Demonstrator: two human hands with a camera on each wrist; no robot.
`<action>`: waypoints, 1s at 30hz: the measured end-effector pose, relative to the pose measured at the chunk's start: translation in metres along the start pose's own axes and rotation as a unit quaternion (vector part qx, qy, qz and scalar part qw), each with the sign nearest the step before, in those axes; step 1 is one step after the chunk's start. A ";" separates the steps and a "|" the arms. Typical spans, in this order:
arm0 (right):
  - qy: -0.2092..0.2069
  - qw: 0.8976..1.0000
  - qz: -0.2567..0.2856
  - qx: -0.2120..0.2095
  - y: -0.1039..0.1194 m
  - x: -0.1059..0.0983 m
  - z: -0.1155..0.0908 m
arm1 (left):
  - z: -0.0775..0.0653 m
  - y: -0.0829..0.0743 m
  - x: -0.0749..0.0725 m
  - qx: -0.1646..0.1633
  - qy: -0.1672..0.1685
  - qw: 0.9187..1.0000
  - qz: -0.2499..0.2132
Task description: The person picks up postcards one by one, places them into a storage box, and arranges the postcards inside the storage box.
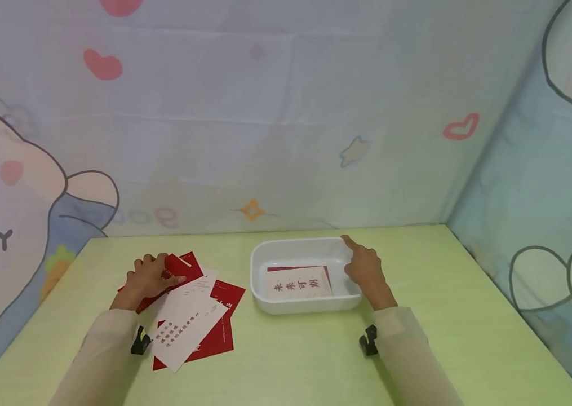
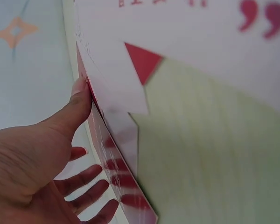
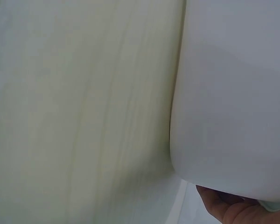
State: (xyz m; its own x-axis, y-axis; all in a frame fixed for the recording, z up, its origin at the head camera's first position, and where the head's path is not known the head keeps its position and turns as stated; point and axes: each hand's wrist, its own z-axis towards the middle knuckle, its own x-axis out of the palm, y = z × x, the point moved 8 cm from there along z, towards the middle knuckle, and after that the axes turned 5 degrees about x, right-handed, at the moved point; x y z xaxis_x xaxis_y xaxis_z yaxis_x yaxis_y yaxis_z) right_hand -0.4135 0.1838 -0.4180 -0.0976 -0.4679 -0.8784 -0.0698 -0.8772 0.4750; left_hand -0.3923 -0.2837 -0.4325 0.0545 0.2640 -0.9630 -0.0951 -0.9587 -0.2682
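Observation:
My left hand (image 1: 147, 278) lies over a red card (image 1: 184, 270) at the upper left of a loose pile. In the left wrist view its thumb touches the cards' edge, while the other fingers (image 2: 91, 179) are spread near a glossy card that mirrors them. White cards (image 1: 189, 330) with red writing overlap more red cards (image 1: 225, 332) in the pile. To the right stands a white plastic tray (image 1: 311, 306); my right hand (image 1: 367, 269) grips its right rim, index finger stretched along the edge. Inside lies a white card with red characters (image 1: 298, 283) over a red one.
The pale green tabletop (image 1: 296, 361) ends at a back wall hung with printed cloth (image 1: 286, 141). Another cloth panel (image 1: 544, 197) borders the right side. A black wrist clip (image 1: 141, 341) sits at the left sleeve, another (image 1: 368, 341) at the right.

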 end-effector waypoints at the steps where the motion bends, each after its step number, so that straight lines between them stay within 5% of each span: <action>1: -0.001 1.000 -0.001 -0.001 0.000 0.001 0.000 | 0.000 0.000 0.000 0.001 -0.001 1.000 0.000; 30: 0.000 1.000 0.012 -0.005 -0.001 -0.002 -0.001 | 0.002 0.009 0.002 -0.017 0.016 1.000 0.006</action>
State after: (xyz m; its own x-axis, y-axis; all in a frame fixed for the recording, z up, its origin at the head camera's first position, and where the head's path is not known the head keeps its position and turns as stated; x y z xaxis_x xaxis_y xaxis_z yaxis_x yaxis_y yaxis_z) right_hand -0.4118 0.1852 -0.4171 -0.0986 -0.4890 -0.8667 -0.0579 -0.8667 0.4955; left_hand -0.3954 -0.2920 -0.4367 0.0860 0.2490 -0.9647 -0.0627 -0.9650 -0.2546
